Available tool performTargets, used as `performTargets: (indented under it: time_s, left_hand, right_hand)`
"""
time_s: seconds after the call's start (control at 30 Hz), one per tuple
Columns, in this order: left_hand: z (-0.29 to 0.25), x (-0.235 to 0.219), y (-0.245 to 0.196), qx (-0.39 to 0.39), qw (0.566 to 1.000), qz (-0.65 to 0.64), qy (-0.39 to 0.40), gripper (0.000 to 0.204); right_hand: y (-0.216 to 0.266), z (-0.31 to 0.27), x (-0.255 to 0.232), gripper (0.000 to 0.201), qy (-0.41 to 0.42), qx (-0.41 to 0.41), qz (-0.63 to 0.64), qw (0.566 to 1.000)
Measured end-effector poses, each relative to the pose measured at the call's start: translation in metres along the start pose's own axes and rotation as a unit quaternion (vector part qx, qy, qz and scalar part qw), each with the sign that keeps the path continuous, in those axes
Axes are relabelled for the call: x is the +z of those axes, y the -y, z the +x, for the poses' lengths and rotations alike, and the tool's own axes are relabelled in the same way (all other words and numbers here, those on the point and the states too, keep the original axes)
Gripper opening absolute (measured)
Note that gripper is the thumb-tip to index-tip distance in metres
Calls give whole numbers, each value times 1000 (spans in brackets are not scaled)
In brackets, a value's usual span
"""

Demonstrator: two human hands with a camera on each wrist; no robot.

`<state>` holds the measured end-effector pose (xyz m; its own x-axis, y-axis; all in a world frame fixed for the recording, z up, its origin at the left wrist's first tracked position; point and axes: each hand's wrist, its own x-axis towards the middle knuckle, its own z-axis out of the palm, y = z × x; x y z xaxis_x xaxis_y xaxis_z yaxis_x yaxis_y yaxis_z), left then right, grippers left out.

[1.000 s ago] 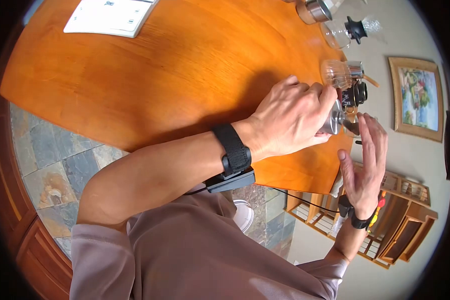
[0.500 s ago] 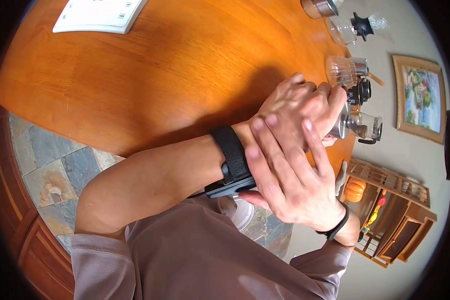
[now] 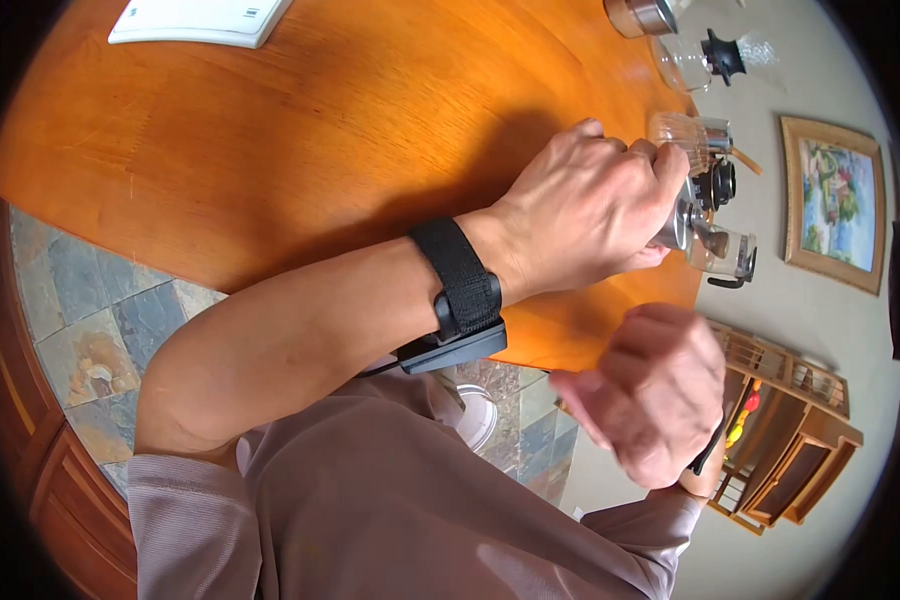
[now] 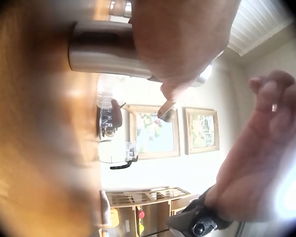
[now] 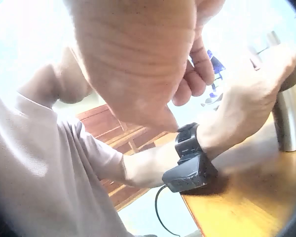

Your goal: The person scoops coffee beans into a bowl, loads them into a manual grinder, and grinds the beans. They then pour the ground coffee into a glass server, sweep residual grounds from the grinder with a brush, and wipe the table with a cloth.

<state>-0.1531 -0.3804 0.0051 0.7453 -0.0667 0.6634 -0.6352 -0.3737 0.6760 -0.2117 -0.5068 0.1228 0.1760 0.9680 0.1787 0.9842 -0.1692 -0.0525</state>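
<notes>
My left hand (image 3: 600, 215) grips a steel hand coffee grinder (image 4: 103, 49), which stands upright over the wooden table (image 3: 270, 150). In the head view only the grinder's top end shows past my fingers. Its crank arm (image 4: 166, 107) sticks out beyond the hand in the left wrist view, ending in a knob (image 4: 168, 115). My right hand (image 3: 660, 390) is blurred in the air near the table edge, apart from the grinder. Its fingers (image 5: 202, 64) bend loosely with nothing seen between them.
A white scale (image 3: 200, 18) lies at the table's far left. Along the other side stand a glass carafe (image 3: 715, 258), a ribbed glass vessel (image 3: 676, 130), a glass server (image 3: 678, 65) and a steel-topped jar (image 3: 638, 17). A wooden cabinet (image 3: 785, 460) stands beyond.
My right hand swept from beside the crank across my left wrist with fingers spread, then drew back toward the table edge, its fingers now bent. The left hand keeps its grip on the coffee grinder.
</notes>
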Motion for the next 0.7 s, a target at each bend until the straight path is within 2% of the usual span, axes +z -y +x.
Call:
performTargets:
  time_s: [0.03, 0.1, 0.13, 0.2, 0.27, 0.33, 0.4, 0.43, 0.47, 0.53, 0.57, 0.6, 0.67, 0.7]
  left_hand:
    - [1, -3, 1, -12, 999, -3, 30, 48]
    - [1, -6, -1, -23, 998, -6, 62, 47]
    - [1, -5, -1, -20, 999, -7, 43, 46]
    - [-1, -1, 0, -17, 999, -8, 26, 45]
    - [1, 5, 4, 43, 997, 28, -52, 25]
    - [0, 8, 8, 40, 997, 33, -51, 22]
    - [3, -2, 3, 31, 999, 24, -15, 21]
    - [3, -5, -4, 4, 998, 48, 34, 25]
    - [2, -1, -1, 3, 998, 48, 32, 25]
    - [1, 8, 8, 52, 998, 11, -46, 27]
    - [3, -1, 8, 19, 1000, 1, -3, 23]
    - [4, -3, 9, 15, 1000, 2, -7, 23]
    - [6, -7, 12, 30, 999, 3, -31, 25]
    - [5, -9, 7, -4, 1000, 8, -17, 26]
  right_hand:
    - [-4, -1, 4, 31, -32, -6, -23, 999]
    - [-11, 16, 3, 34, -2, 11, -22, 1000]
    - [-14, 26, 5, 40, 27, 26, -22, 999]
    - [-20, 37, 18, 36, 52, 35, -3, 998]
    - [-26, 39, 38, 33, 59, 39, 36, 997]
    - [-25, 46, 32, 34, 74, 41, 18, 996]
    - [-27, 44, 25, 36, 114, 20, -27, 993]
    - [-24, 46, 22, 35, 123, 28, -26, 992]
    - [-24, 45, 18, 35, 124, 27, -26, 992]
    - [-29, 40, 5, 35, 151, 26, 30, 988]
    - [-31, 40, 2, 37, 126, 20, 26, 991]
    - [-34, 41, 4, 37, 129, 16, 28, 991]
    - [-42, 42, 10, 40, 21, 16, 28, 999]
    - [-41, 48, 11, 43, 45, 6, 18, 999]
